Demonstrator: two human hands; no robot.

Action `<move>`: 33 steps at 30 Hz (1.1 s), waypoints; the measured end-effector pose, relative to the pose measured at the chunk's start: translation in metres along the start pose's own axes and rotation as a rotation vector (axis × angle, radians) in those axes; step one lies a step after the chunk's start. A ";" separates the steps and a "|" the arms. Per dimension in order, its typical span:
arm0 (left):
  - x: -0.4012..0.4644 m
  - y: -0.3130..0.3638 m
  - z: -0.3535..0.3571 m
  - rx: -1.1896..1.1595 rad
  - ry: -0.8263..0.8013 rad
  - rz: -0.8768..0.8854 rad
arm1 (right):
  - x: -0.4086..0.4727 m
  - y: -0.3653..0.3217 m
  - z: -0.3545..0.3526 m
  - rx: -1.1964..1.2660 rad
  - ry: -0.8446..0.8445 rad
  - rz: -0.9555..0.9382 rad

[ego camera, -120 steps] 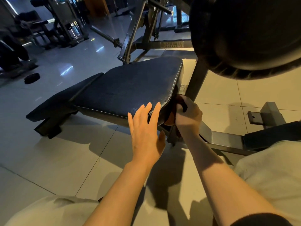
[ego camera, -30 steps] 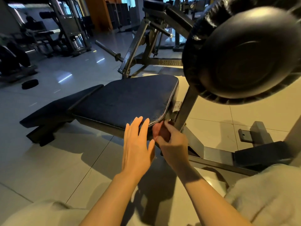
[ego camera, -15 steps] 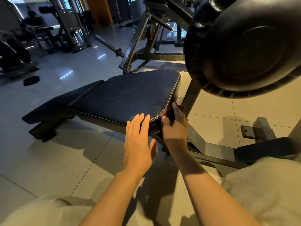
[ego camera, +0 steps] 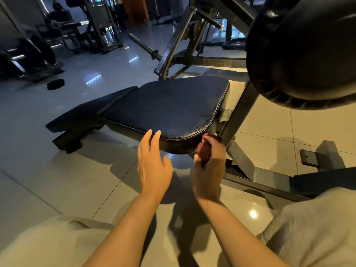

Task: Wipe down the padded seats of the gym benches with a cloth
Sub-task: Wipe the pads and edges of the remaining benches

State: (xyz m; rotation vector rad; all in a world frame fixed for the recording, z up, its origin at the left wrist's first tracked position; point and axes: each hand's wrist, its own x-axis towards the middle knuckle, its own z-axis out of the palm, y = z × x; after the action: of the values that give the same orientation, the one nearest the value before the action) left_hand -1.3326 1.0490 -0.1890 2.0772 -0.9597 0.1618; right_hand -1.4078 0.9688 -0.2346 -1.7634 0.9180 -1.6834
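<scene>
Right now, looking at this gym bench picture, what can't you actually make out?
- Cloth: head view, only a reddish wad shows; the right hand wraps round the rest.
- Underside of the padded seat: hidden by the pad itself.
- Round black pad: cut off by the top and right edges.
- Label on the frame bar: too small to read.
- Left hand: fingertip contact with the seat unclear.

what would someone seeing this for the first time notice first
Probably the big round black padded roller that fills the upper right, close to the camera. Next, the dark padded bench seat at centre, with the left hand open at its near edge and the right hand gripping a reddish cloth under its corner.
</scene>
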 end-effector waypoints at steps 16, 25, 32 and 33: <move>-0.012 0.013 0.013 -0.025 -0.018 0.057 | 0.010 -0.007 -0.016 -0.184 -0.145 -0.077; -0.010 0.012 0.013 0.032 -0.041 0.025 | 0.021 -0.003 -0.009 -0.246 -0.186 -0.196; -0.012 0.013 0.006 0.029 -0.112 0.036 | -0.002 0.032 -0.020 -0.232 -0.196 -0.001; -0.012 0.014 0.004 0.030 -0.129 0.033 | -0.002 0.032 -0.022 -0.224 -0.148 0.043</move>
State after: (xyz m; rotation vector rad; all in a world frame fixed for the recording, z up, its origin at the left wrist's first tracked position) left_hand -1.3514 1.0473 -0.1879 2.1207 -1.0749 0.0598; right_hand -1.4328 0.9515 -0.2587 -1.9690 1.1029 -1.4470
